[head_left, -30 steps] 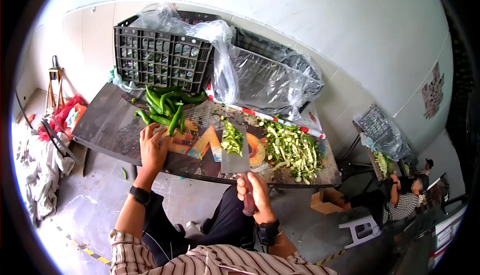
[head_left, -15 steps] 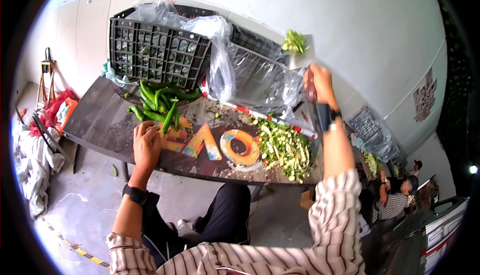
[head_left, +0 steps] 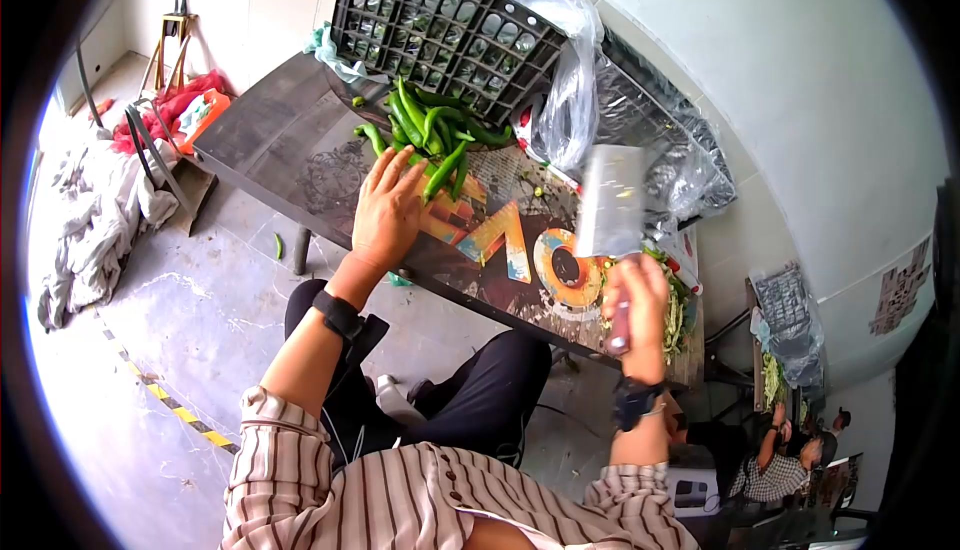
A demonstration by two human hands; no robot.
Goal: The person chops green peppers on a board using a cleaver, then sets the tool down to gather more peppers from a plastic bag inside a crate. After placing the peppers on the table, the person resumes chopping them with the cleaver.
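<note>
My left hand (head_left: 388, 208) lies open at the near side of a pile of long green peppers (head_left: 430, 125), its stretched fingertips right at the closest ones. In my right hand (head_left: 642, 295) is a cleaver (head_left: 611, 195), gripped by its brown handle, blade pointing away over the table, slightly blurred. A few small bits stick to the blade. Chopped green pepper (head_left: 676, 322) lies at the right end of the dark table (head_left: 270, 130), partly hidden behind my right hand and wrist. Painted orange letters show on the tabletop between my hands.
A black plastic crate (head_left: 440, 30) stands behind the peppers. Beside it, clear plastic (head_left: 655, 140) covers another crate against the wall. Cloth and red netting (head_left: 190, 115) lie at the left. Another person (head_left: 775, 465) sits at the far right near more greens.
The cleaver, earlier raised at the back with chopped pepper on its blade, has come back over the table without that heap. My left hand has reached onto the whole peppers. The view has turned.
</note>
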